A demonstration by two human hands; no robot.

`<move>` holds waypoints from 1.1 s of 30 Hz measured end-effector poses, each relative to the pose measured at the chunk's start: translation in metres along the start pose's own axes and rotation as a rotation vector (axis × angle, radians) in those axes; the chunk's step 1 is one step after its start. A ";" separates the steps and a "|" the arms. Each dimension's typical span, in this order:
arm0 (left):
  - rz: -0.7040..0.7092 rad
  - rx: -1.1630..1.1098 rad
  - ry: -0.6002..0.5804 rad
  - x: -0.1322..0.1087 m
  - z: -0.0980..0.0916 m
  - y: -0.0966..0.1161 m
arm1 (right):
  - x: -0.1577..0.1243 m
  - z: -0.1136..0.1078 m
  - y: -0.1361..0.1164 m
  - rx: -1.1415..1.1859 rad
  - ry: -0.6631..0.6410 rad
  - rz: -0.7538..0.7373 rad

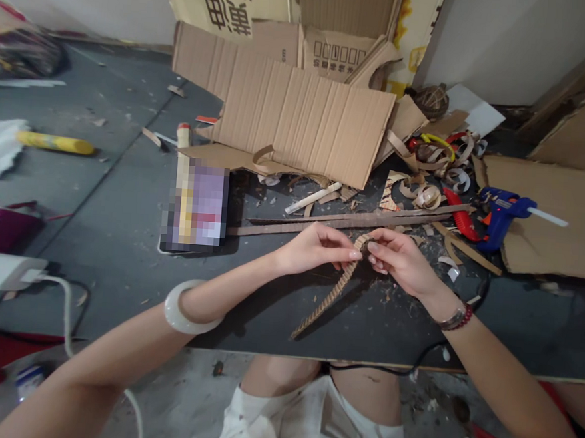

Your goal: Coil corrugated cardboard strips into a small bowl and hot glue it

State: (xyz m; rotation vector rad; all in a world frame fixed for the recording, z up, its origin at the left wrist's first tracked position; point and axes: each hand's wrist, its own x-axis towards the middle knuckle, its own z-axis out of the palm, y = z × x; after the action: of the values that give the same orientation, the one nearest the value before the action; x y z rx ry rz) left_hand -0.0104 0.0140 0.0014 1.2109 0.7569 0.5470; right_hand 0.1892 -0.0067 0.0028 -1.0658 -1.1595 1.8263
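A narrow strip of corrugated cardboard (pixel 327 300) hangs from my fingers down to the dark table (pixel 121 234). My left hand (pixel 315 247) pinches its upper end from the left, thumb and fingers closed on it. My right hand (pixel 400 256) pinches the same end from the right, where the strip looks rolled into a small coil between the fingertips. Both hands meet just above the table, near its front edge. A white bangle is on my left wrist, and a watch with a red bead bracelet on my right.
Long cardboard strips (pixel 342 221) lie just behind my hands. A blue glue gun (pixel 503 214), red-handled tool (pixel 461 221) and cardboard curls (pixel 427 195) sit right. Large cardboard sheets (pixel 300 116) and a box are at the back. A yellow tube (pixel 55 142) and white charger (pixel 1 271) lie left.
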 end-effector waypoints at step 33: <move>0.244 0.259 0.183 0.004 -0.001 -0.002 | -0.004 0.004 0.010 -0.801 0.144 -0.352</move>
State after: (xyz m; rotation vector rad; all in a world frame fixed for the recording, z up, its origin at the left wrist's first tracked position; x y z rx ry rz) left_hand -0.0083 0.0172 -0.0012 1.5201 0.8591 0.7858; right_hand 0.1862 -0.0150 -0.0042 -1.2757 -1.9114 0.9893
